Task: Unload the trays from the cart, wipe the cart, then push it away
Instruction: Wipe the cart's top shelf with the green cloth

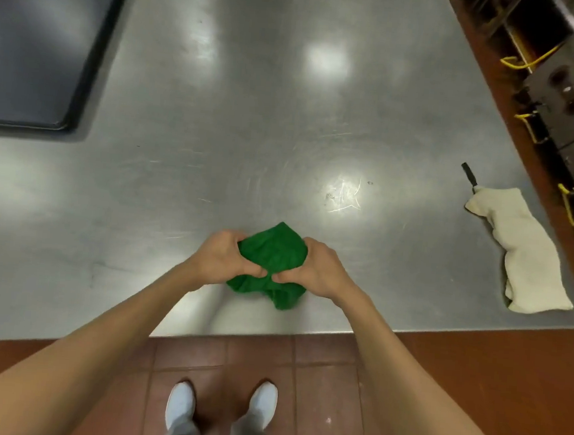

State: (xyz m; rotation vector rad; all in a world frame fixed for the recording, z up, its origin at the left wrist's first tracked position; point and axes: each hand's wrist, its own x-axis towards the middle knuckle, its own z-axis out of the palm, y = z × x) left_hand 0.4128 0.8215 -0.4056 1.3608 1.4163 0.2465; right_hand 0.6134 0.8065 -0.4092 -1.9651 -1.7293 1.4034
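Green cloth (270,255) sits bunched between our left hand (220,260) and right hand (319,271) above the steel table (254,94), fingers curled into its folds, probably readying it for wiping. 1 dark tray (45,44) rests far left; the cart is out of view.

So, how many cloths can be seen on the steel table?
2. The green cloth is at the near edge, gripped by the left hand and right hand. The white cloth lies at the right edge.
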